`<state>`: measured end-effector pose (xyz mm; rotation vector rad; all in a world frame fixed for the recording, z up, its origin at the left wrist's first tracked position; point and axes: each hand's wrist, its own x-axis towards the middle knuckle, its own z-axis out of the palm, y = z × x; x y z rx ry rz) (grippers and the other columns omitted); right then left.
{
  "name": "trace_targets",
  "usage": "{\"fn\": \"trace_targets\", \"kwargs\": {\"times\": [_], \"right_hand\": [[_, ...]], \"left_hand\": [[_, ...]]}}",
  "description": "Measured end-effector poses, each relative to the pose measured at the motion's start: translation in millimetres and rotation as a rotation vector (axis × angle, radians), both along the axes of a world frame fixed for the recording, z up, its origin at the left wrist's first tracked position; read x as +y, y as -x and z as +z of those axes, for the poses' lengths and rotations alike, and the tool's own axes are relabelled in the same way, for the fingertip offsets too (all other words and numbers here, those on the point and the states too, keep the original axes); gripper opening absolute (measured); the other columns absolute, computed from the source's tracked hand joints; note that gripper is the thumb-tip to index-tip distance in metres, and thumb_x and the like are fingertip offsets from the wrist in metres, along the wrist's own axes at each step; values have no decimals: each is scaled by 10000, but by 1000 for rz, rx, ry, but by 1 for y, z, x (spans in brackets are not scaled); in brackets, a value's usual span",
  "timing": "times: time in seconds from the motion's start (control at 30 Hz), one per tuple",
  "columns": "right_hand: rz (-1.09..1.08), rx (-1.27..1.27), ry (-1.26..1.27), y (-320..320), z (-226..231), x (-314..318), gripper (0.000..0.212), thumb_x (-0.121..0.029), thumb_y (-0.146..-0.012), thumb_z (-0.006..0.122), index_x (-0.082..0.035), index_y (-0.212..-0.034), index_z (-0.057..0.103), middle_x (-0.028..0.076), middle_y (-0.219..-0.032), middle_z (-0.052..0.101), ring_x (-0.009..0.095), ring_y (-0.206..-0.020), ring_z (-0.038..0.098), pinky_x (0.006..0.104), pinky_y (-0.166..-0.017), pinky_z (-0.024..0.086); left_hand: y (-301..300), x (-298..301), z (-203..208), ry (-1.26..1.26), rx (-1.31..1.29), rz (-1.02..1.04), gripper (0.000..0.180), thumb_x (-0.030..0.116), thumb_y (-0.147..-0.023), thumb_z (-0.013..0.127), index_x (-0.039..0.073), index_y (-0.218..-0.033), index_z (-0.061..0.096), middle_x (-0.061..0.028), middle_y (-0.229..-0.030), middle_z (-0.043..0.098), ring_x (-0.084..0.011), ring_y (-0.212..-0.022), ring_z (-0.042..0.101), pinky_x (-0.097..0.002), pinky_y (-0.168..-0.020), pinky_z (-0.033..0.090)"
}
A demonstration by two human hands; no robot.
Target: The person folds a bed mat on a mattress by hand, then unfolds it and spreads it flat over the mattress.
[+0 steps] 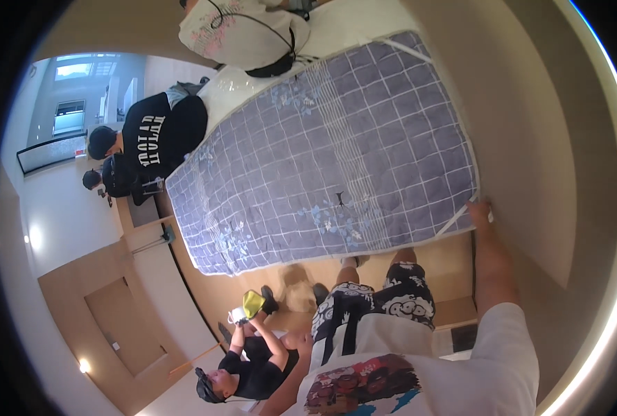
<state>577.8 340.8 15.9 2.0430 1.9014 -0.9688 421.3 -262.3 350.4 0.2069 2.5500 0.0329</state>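
Observation:
A quilted mattress pad, purple-grey with white checks and pale blue flowers, lies spread over the bed. White elastic bands cross its corners. At the near right corner my right hand is closed on the pad's edge, next to the corner's elastic band. A small white bit shows beside those fingers. My left hand hangs low beside my shorts, away from the pad; its fingers are too unclear to read.
A person in a white shirt bends over the white mattress at the far side. People in black are at the left. Another person, lower left, holds a yellow and white item. A tan bag lies on the floor near my feet.

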Motion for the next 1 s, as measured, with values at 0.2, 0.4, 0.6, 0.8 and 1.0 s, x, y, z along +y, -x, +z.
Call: {"fn": "trace_targets", "kwargs": {"times": [0.2, 0.4, 0.6, 0.8, 1.0], "right_hand": [[-34, 184, 144, -3, -3, 11, 593, -267, -668, 732, 52, -1129, 539, 227, -1093, 598, 350, -1031, 575, 400, -891, 442], [189, 232, 77, 67, 64, -42, 490, -238, -741, 620, 49, -1124, 516, 264, -1060, 592, 405, -1024, 556, 435, -893, 437], [-58, 617, 170, 102, 172, -84, 279, -150, -701, 594, 31, -911, 569, 164, -803, 626, 277, -705, 621, 377, -647, 486], [-106, 929, 388, 164, 268, -132, 166, -112, -728, 599, -13, -857, 567, 58, -714, 583, 174, -569, 545, 309, -516, 453], [-116, 952, 651, 152, 340, -129, 199, -206, -763, 623, -78, -901, 557, 29, -768, 580, 171, -687, 583, 331, -578, 500]], "left_hand": [[-7, -15, -17, -54, -86, 139, 319, 266, -834, 441, 12, -919, 613, -251, -895, 603, -399, -844, 577, -457, -726, 450], [-23, -78, -72, 162, 35, 355, 329, 288, -805, 491, 17, -943, 616, -223, -865, 625, -380, -849, 599, -420, -766, 466], [23, 117, -37, -525, 196, 209, 359, 132, -707, 634, -1, -1033, 562, -198, -1014, 562, -342, -971, 543, -386, -851, 434], [39, 305, 3, -791, 198, -488, 670, 203, -680, 698, -48, -1222, 394, -264, -1169, 479, -384, -1144, 448, -431, -957, 371], [49, 342, 14, -714, -73, -390, 362, 101, -798, 522, 6, -1146, 486, -256, -981, 587, -401, -868, 600, -478, -749, 477]]}}
